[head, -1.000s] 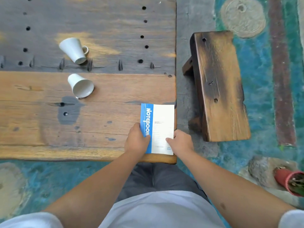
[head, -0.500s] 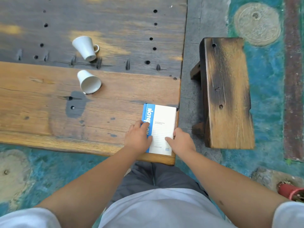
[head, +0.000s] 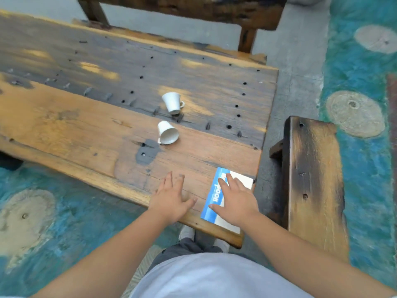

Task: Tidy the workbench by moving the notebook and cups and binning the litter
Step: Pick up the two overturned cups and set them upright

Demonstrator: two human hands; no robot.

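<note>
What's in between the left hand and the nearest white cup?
In the head view, nothing loose lies between the left hand and the near tipped cup: only bare workbench wood, with a dark grey patch and small holes.

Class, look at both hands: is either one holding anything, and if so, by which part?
Nothing is gripped. The right hand lies flat, fingers spread, over the blue-and-white paper notebook; the left hand rests open on the bare wooden workbench.
</note>
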